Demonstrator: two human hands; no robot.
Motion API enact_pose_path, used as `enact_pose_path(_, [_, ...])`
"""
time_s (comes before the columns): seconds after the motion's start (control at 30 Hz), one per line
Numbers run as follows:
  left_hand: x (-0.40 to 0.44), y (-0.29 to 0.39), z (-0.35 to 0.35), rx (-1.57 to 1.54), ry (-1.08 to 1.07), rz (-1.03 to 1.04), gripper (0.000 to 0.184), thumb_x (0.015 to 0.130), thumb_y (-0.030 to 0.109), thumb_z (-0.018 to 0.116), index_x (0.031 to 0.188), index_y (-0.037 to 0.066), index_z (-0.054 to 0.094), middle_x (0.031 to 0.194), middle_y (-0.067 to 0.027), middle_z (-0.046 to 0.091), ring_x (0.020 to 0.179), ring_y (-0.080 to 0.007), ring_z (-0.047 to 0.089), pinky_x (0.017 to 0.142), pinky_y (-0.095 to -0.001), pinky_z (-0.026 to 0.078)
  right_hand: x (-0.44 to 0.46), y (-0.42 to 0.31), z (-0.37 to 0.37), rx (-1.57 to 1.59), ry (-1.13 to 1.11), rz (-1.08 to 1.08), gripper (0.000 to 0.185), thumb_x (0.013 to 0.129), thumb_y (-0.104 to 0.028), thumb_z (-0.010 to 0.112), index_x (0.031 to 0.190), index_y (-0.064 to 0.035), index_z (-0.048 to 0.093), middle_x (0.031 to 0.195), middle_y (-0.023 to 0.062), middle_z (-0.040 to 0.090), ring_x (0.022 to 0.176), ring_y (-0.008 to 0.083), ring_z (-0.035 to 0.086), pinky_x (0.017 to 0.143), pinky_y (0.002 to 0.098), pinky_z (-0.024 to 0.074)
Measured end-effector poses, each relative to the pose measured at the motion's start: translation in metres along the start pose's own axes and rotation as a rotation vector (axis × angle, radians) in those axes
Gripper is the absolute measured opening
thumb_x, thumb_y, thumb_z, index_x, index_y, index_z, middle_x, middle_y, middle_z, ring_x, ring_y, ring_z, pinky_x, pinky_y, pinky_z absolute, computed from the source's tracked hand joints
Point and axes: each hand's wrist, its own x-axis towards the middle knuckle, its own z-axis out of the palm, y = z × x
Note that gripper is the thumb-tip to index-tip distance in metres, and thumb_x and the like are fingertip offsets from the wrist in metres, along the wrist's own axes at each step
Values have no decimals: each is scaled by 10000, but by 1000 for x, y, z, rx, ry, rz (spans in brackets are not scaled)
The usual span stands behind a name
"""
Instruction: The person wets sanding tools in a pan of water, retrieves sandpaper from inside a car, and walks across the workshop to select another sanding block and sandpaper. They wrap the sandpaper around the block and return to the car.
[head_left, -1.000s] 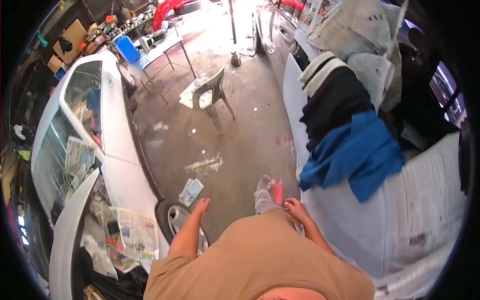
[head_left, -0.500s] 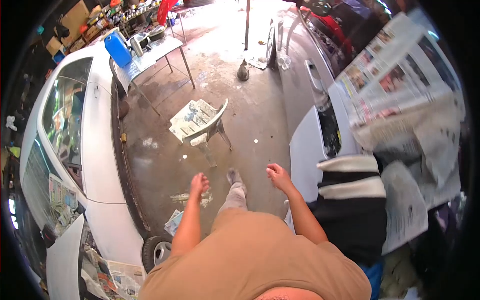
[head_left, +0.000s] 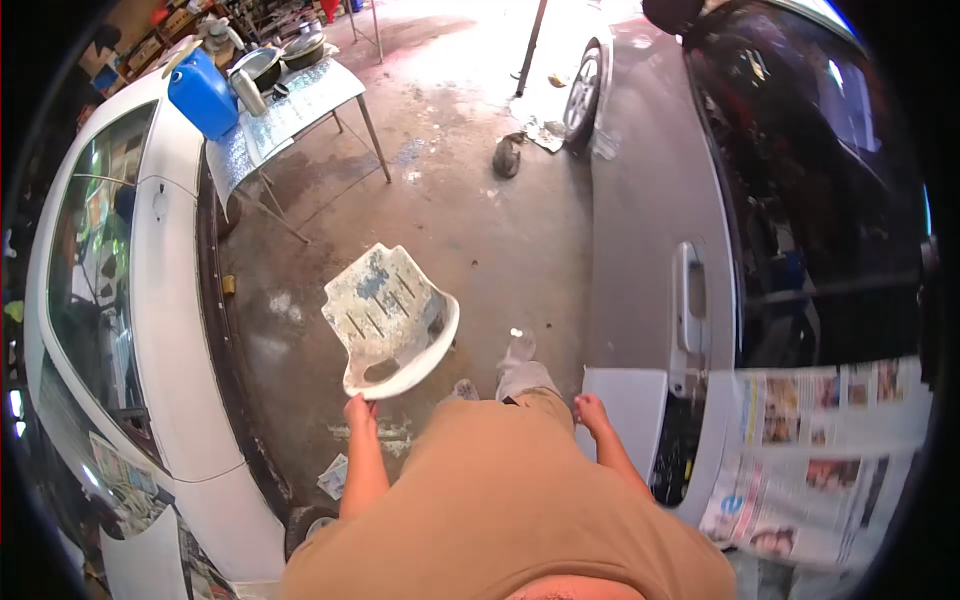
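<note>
While the left hand (head_left: 359,411) is being held at the near edge of the backrest of a paint-stained white plastic chair (head_left: 383,303), its fingers are being curled at the rim; whether they are being clamped on it cannot be told. The chair is being seen from above, just ahead of that hand, between a white car (head_left: 212,510) on the left and a grey car (head_left: 650,180) on the right; whether its feet are being rested on the concrete floor (head_left: 500,240) cannot be told. The right hand (head_left: 591,410) is being held low beside a pale panel (head_left: 632,412), its fingers being bent inward; whether they are being pressed together cannot be told. By the grey car, newspaper sheets (head_left: 815,470) are being spread out. Farther ahead, a blue jerrycan (head_left: 204,95), a metal flask (head_left: 247,93) and two round pans (head_left: 303,50) are being supported by a thin-legged surface (head_left: 325,90). Near a car wheel (head_left: 583,98), a cat (head_left: 507,158) is being shown on the floor.
</note>
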Motion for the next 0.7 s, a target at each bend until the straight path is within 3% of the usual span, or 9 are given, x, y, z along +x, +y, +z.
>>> enact_pose_path(0.2, [52, 69, -37, 435, 554, 270, 274, 773, 118, 527, 872, -95, 669, 807, -161, 676, 674, -258, 639, 587, -417, 482, 120, -85, -35, -606, -218, 91, 269, 835, -228, 649, 976, 1, 660, 887, 129, 689, 763, 261, 639, 686, 384, 502])
enact_pose_path(0.27, [57, 88, -18, 392, 830, 195, 289, 799, 110, 501, 905, -97, 672, 819, -227, 689, 683, -350, 670, 634, -451, 537, 182, -126, -41, -346, -224, 92, 315, 819, -231, 659, 1026, 7, 660, 939, 146, 689, 783, 286, 645, 693, 393, 511])
enact_pose_path(0.37, [36, 85, 68, 1227, 1507, 333, 381, 820, 174, 534, 1127, -39, 605, 1171, -204, 606, 1062, -362, 602, 855, -475, 513, 291, -203, -67, -546, -230, -21, 378, 820, -239, 657, 1106, 9, 648, 1011, 188, 677, 837, 328, 660, 716, 424, 528])
enact_pose_path(0.47, [58, 88, 193, 1371, 1012, 201, 431, 828, 232, 548, 1179, -17, 565, 1269, -208, 539, 1176, -382, 518, 921, -478, 466, 373, -349, -69, -800, -294, 92, 388, 845, -279, 644, 1084, 26, 646, 1030, 211, 681, 995, 364, 646, 865, 455, 500])
enact_pose_path(0.53, [89, 69, 273, 1567, 642, 93, 461, 830, 265, 553, 1211, 4, 550, 1263, -229, 539, 1159, -410, 527, 909, -476, 469, 443, -424, -60, -1002, -137, -438, 308, 850, -291, 651, 957, -4, 690, 930, 215, 692, 843, 352, 666, 776, 438, 523])
enact_pose_path(0.57, [135, 20, 302, 1154, 460, 273, 407, 836, 277, 543, 1133, 8, 614, 1158, -270, 598, 1080, -395, 587, 879, -483, 479, 463, -477, -51, -1003, -164, -456, 318, 859, -294, 645, 982, -4, 682, 965, 213, 687, 884, 351, 660, 794, 434, 519])
enact_pose_path(0.6, [143, 5, 360, 1018, 355, 361, 284, 818, 276, 577, 796, 14, 687, 821, -201, 679, 854, -342, 674, 730, -463, 504, 485, -542, -36, -1000, -188, -477, 328, 867, -297, 639, 1007, -3, 673, 1001, 211, 683, 925, 351, 654, 813, 430, 515])
enact_pose_path(0.63, [163, -1, 409, 1421, -13, 535, 308, 806, 294, 605, 870, 6, 695, 848, -209, 686, 850, -298, 680, 712, -454, 502, 491, -604, -21, -961, -177, -537, 331, 870, -292, 636, 1038, -8, 663, 1015, 204, 682, 937, 343, 654, 817, 425, 512])
enact_pose_path(0.7, [192, 8, 474, 1209, -208, 416, 308, 817, 285, 584, 892, 10, 701, 910, -216, 681, 902, -328, 667, 771, -464, 496, 511, -705, 17, -888, -148, -650, 339, 875, -283, 632, 1081, -14, 647, 1015, 183, 686, 922, 314, 658, 815, 409, 510])
